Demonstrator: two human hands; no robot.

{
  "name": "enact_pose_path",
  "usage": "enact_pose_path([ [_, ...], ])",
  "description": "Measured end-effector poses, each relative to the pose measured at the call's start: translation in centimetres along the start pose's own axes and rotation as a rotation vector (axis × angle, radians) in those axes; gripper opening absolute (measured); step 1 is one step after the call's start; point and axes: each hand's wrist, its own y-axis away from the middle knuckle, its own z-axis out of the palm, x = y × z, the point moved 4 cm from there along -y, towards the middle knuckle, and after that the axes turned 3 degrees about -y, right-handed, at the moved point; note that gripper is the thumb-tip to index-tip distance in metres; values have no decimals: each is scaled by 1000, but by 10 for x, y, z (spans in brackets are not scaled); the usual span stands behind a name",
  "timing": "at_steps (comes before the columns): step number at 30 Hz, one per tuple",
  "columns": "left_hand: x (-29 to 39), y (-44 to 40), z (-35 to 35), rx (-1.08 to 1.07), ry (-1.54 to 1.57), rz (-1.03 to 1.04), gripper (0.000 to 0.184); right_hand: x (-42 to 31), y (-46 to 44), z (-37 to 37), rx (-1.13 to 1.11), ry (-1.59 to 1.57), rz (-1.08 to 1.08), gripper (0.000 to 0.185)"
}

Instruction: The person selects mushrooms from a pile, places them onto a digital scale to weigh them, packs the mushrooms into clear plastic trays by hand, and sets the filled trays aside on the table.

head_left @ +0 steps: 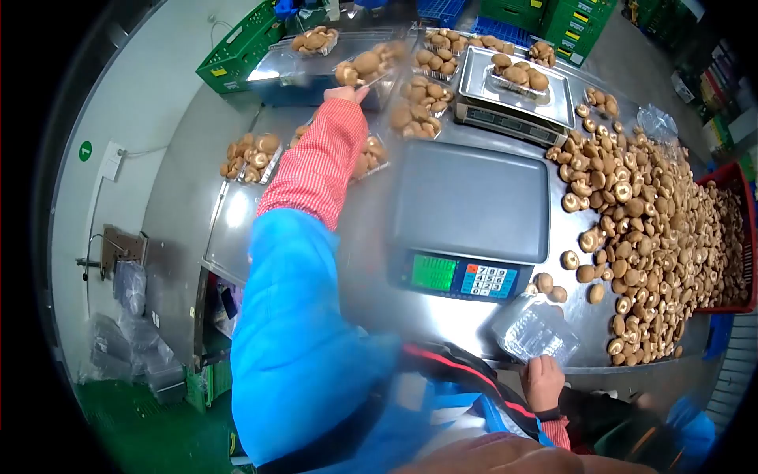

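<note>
My left hand [347, 93] reaches far forward, its fingers closed on the near edge of a tray of mushrooms [366, 63]. That tray is slightly blurred, over the far side of the steel table. Close to my body, my right hand [543, 383] grips the edge of a clear plastic tray [537, 330] with no mushrooms inside. A few loose mushrooms [550, 289] lie just beyond it. Between my hands stands a digital scale [471, 201] with a bare grey plate and a lit green display [433, 273].
A large heap of loose mushrooms [643, 229] covers the table's right side, beside a red crate [742, 178]. A second scale [515, 91] bears a filled tray. More filled trays [254, 156] stand at left and back. Green crates [241, 47] stand beyond.
</note>
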Motion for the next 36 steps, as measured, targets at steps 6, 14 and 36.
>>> enact_pose_path([
  [6,-22,-74,46,-121,188,-284,65,-20,-10,-25,251,25,93,21],
  [14,89,1,74,-155,2263,-441,35,-12,-14,-47,457,-73,132,20],
  [36,478,423,-7,-1208,505,1441,50,164,60,-25,186,-1731,812,52],
])
